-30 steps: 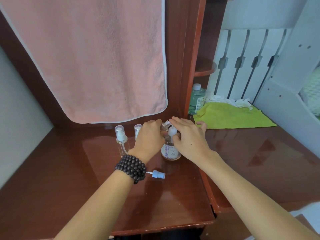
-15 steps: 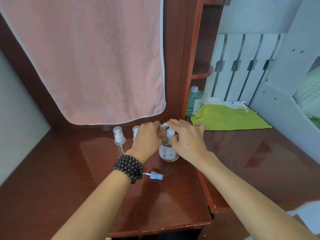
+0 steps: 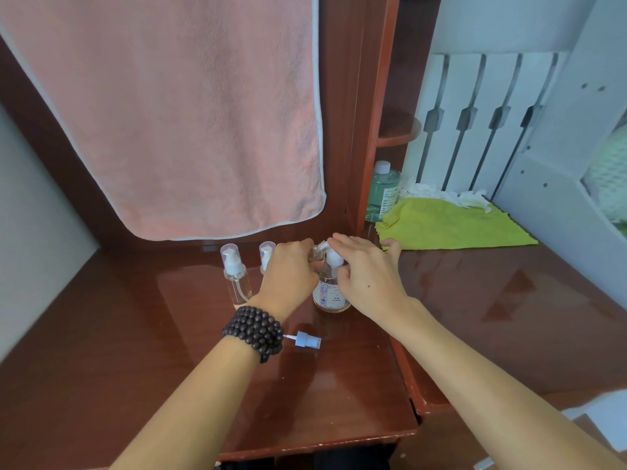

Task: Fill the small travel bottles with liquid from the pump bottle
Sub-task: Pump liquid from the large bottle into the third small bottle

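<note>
A clear pump bottle point(image 3: 331, 293) with a purple label stands on the red-brown desk point(image 3: 135, 334). My right hand point(image 3: 366, 273) lies over its white pump head point(image 3: 334, 257), fingers laid flat on top. My left hand point(image 3: 288, 269) grips a small clear travel bottle point(image 3: 317, 252), tilted with its mouth at the pump's nozzle; most of it is hidden by my fingers. Two more small capped bottles stand to the left: one point(image 3: 234, 276) in full view, the other point(image 3: 266, 256) partly behind my left hand. A loose blue spray cap point(image 3: 307, 340) with its tube lies on the desk near my left wrist.
A pink towel point(image 3: 176, 113) hangs behind the desk. To the right stand a green liquid bottle point(image 3: 383, 195) and a lime cloth point(image 3: 454, 225) on a lower surface, with white slats behind. The desk's front edge runs just below my forearms.
The view has shifted slightly; both hands stay on the pump bottle and the small bottle in nearly the same pose.
</note>
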The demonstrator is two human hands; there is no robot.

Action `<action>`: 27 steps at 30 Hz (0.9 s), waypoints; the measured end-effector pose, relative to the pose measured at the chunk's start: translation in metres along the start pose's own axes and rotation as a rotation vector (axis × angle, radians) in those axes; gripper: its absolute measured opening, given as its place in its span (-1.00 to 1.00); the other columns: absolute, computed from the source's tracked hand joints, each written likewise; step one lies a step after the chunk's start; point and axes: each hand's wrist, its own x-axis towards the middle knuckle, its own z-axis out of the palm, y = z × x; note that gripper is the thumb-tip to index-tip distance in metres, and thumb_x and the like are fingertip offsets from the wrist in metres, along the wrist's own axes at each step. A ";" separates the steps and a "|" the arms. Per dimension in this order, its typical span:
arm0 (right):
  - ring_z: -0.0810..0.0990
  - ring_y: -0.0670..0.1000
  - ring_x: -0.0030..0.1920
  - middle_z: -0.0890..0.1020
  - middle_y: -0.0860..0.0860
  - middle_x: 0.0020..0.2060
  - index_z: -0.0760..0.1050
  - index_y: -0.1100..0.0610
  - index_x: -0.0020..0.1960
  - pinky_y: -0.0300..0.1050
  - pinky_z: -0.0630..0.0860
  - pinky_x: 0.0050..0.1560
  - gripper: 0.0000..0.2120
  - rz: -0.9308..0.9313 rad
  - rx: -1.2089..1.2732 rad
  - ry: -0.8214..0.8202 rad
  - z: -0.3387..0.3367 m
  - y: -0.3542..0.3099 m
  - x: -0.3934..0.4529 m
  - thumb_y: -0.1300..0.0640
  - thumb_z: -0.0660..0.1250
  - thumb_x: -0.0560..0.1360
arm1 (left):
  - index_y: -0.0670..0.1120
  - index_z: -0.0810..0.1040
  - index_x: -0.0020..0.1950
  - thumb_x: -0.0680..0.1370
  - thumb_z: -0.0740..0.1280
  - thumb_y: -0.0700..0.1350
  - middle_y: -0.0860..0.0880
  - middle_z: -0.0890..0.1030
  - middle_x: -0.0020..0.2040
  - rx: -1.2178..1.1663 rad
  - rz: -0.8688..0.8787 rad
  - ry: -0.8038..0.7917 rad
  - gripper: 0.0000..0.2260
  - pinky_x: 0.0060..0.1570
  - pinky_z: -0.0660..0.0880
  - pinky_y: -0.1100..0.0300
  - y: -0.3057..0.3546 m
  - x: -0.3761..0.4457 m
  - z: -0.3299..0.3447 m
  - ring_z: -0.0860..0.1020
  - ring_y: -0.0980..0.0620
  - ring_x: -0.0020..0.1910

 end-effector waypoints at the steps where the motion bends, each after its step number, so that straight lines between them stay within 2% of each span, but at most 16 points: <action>1: 0.55 -0.04 0.24 0.57 -0.08 0.28 0.56 0.00 0.26 0.10 0.10 0.19 -0.49 0.000 -0.005 -0.004 0.000 0.000 0.000 0.25 0.32 0.32 | -0.18 0.52 -0.21 0.46 0.37 -0.23 -0.09 0.58 -0.34 -0.006 -0.002 -0.004 -0.93 -0.23 0.47 0.07 0.000 0.000 -0.001 0.55 -0.07 -0.30; 7: 0.53 -0.06 0.25 0.57 -0.09 0.28 0.57 0.00 0.25 0.11 0.11 0.20 -0.51 -0.005 0.004 0.015 -0.011 -0.003 0.007 0.20 0.30 0.33 | -0.18 0.52 -0.21 0.45 0.39 -0.19 -0.07 0.57 -0.35 -0.068 0.015 0.029 -0.91 -0.25 0.48 0.01 0.003 0.002 -0.011 0.53 -0.06 -0.31; 19: 0.59 -0.04 0.18 0.59 -0.07 0.25 0.59 0.02 0.21 0.05 0.08 0.16 -0.49 -0.024 -0.009 0.007 -0.002 0.001 -0.001 0.22 0.22 0.29 | -0.17 0.52 -0.23 0.45 0.37 -0.21 -0.06 0.57 -0.38 -0.094 -0.045 0.006 -0.92 -0.23 0.43 0.06 0.002 -0.004 0.001 0.53 -0.06 -0.32; 22: 0.56 -0.01 0.23 0.58 -0.06 0.26 0.57 0.01 0.24 0.05 0.07 0.17 -0.48 -0.036 -0.042 -0.017 -0.003 0.001 0.002 0.23 0.27 0.30 | -0.17 0.51 -0.23 0.46 0.38 -0.21 -0.05 0.56 -0.39 -0.115 -0.048 0.009 -0.91 -0.25 0.40 0.11 0.002 -0.004 0.000 0.52 -0.04 -0.33; 27: 0.49 0.01 0.32 0.56 -0.10 0.29 0.54 -0.02 0.29 0.13 0.08 0.23 -0.48 -0.038 -0.039 -0.030 -0.016 0.001 0.010 0.17 0.21 0.35 | -0.14 0.53 -0.20 0.46 0.40 -0.17 -0.03 0.57 -0.37 -0.134 -0.037 0.028 -0.92 -0.25 0.45 0.12 0.003 0.000 -0.006 0.54 -0.02 -0.31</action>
